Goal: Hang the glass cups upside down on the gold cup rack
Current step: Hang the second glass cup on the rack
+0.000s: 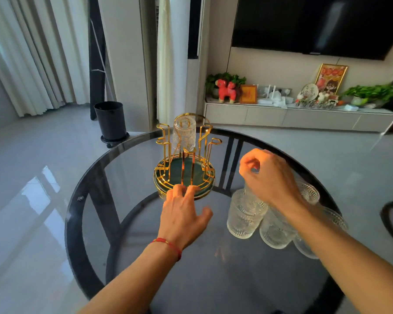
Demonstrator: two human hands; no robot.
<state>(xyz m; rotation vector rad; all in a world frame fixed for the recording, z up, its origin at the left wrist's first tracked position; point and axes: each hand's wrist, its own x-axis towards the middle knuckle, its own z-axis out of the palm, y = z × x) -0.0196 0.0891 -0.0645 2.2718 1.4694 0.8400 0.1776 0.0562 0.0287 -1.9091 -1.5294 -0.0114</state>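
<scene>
My left hand point(183, 214), fingers spread and holding nothing, rests on the round green base of the gold wire cup rack point(184, 155). My right hand point(269, 177) pinches one ribbed clear glass cup point(245, 214) among several clustered on the round smoked-glass table point(123, 223). One inverted glass cup point(184, 133) hangs on the rack.

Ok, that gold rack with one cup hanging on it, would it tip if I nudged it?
Probably not easily: the gold rack sits on a wide round base. The lone hanging cup loads one side, so it may wobble. The left hand already steadies the base.

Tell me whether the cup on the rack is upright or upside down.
Upside down: the glass cup hangs over a prong of the gold rack, base uppermost.
</scene>
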